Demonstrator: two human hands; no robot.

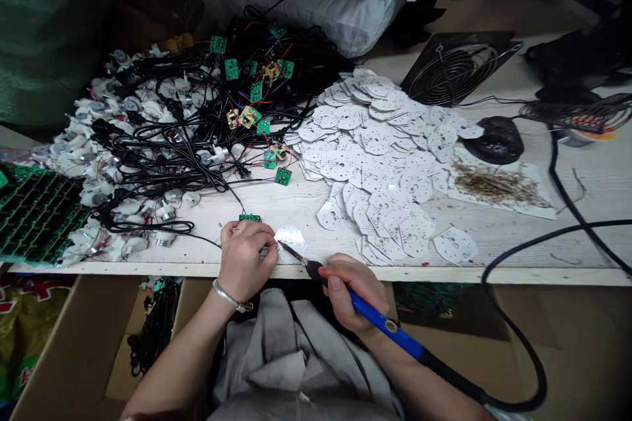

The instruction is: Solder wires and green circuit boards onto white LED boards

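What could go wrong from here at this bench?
Burn: the soldering iron in the right hand has its tip close to the left hand's fingers.
Snag: its cord loops past the bench edge and might catch.
Slide: the loosely overlapping white boards could shift if bumped.

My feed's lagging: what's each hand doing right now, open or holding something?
Left hand: curled beside the white board; its grip is hidden, so what it holds, if anything, cannot be told.
Right hand: closed around the blue-handled soldering iron.
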